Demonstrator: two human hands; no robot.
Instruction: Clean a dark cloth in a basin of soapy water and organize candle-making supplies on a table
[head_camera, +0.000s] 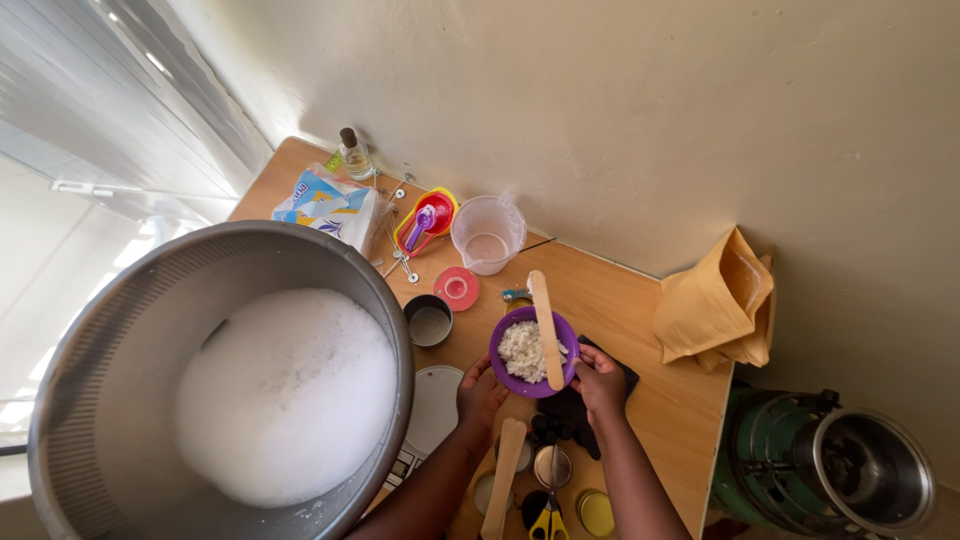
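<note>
Both hands, left hand (482, 392) and right hand (598, 380), grasping purple bowl (533, 352); keep level so wooden stick (546, 330) stays across rim, clear of big metal basin (215, 380).

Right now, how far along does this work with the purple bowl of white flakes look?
Done, it seems: the small purple bowl already holds white flakes, and the big metal basin is full of white foam. In hand: the left hand and right hand hold the bowl, a flat wooden stick resting across it. Left, probably: the clear plastic jug and small metal tins look unused.
</note>
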